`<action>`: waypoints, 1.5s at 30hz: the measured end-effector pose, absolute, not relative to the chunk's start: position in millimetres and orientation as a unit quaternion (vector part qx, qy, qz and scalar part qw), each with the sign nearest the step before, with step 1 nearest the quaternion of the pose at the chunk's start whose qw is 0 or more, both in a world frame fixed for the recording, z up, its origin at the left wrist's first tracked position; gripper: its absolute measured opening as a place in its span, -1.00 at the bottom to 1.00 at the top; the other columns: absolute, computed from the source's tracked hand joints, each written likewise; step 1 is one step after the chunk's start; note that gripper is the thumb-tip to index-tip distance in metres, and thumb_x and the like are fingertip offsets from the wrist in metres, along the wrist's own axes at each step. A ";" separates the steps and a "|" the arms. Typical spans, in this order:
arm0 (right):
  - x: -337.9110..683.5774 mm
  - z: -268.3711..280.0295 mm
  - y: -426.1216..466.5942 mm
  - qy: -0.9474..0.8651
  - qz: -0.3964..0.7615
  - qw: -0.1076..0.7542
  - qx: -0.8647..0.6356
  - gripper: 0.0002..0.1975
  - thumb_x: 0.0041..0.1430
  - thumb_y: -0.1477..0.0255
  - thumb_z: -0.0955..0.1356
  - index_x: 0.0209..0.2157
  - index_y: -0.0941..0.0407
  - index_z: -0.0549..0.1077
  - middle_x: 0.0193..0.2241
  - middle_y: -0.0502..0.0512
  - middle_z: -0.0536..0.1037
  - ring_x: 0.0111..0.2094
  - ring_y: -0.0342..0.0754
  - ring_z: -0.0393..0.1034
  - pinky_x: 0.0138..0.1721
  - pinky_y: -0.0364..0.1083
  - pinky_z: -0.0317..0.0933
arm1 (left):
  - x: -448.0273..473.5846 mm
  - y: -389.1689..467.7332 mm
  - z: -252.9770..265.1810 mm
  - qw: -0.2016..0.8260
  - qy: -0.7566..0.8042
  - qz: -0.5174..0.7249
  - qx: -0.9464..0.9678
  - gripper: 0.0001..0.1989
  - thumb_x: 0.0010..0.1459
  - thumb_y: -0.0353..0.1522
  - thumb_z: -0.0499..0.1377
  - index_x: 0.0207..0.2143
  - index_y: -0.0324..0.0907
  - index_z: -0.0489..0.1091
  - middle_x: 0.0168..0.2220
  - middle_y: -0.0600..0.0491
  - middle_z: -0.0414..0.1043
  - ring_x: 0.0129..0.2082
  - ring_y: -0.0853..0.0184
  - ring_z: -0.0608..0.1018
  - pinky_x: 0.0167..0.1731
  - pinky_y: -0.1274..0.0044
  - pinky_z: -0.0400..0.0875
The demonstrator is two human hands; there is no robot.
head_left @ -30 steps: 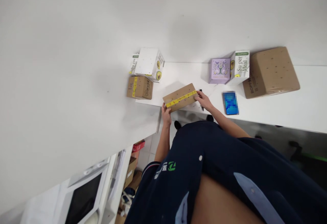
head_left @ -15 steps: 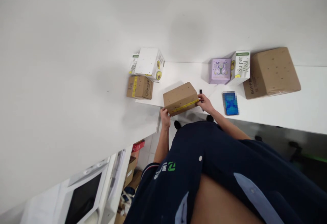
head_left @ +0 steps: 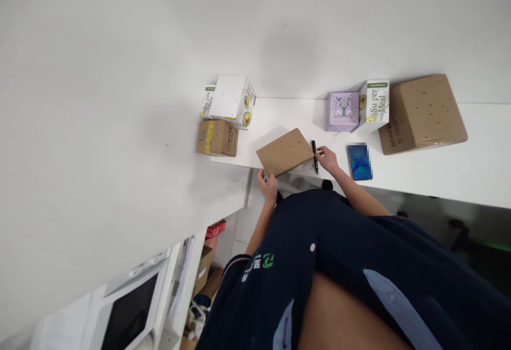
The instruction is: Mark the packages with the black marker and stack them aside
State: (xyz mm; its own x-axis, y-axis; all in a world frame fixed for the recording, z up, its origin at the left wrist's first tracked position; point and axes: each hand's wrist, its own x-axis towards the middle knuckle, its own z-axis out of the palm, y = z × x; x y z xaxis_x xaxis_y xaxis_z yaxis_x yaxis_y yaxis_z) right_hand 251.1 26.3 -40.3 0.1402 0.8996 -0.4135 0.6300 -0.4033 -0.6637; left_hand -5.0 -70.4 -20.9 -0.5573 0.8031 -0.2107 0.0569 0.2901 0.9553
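Tipped since before, the brown cardboard box [head_left: 285, 152] is mid-frame. Left hand [head_left: 269, 186], part open, is at its bottom edge; right hand [head_left: 328, 159], half curled, by a thin black pen [head_left: 314, 154]. Can't tell if either grips.

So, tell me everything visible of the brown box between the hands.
The brown box looks like cardboard, rectangular, its specked upper face closed, near side narrow. It lies slantwise at the front edge of the white table, right end farther back. The left hand and right hand are beside its near corners; contact is unclear.
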 end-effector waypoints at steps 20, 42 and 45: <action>275.9 -4.7 27.9 -0.294 0.539 0.423 -0.666 -0.77 0.02 0.24 0.35 -0.42 0.01 0.21 -0.60 -0.08 0.38 -0.61 -0.13 0.25 -0.55 -0.12 0.21 | 41.3 -41.6 -5.7 0.228 0.697 0.200 0.650 -0.66 0.26 -0.26 0.15 0.06 0.02 0.52 -0.12 -0.17 0.33 -0.10 0.06 0.35 0.01 0.22 0.22; 193.2 7.6 13.5 -0.589 0.438 0.338 -0.589 -0.73 0.11 0.08 0.28 -0.39 0.00 0.34 -0.49 0.01 0.43 -0.42 -0.01 0.33 -0.21 0.02 0.33 | 46.9 -43.6 -16.1 0.250 0.702 0.307 0.593 -0.70 0.19 -0.25 0.19 -0.05 0.01 0.59 -0.15 -0.19 0.40 -0.10 0.05 0.35 0.00 0.25 0.16; 191.9 11.0 12.9 -0.595 0.437 0.333 -0.586 -0.72 0.11 0.07 0.28 -0.38 0.00 0.34 -0.48 0.02 0.45 -0.43 -0.01 0.34 -0.23 0.01 0.31 | 46.8 -43.8 -15.4 0.251 0.700 0.313 0.592 -0.71 0.19 -0.26 0.19 -0.06 0.01 0.59 -0.15 -0.19 0.40 -0.10 0.05 0.35 0.00 0.24 0.16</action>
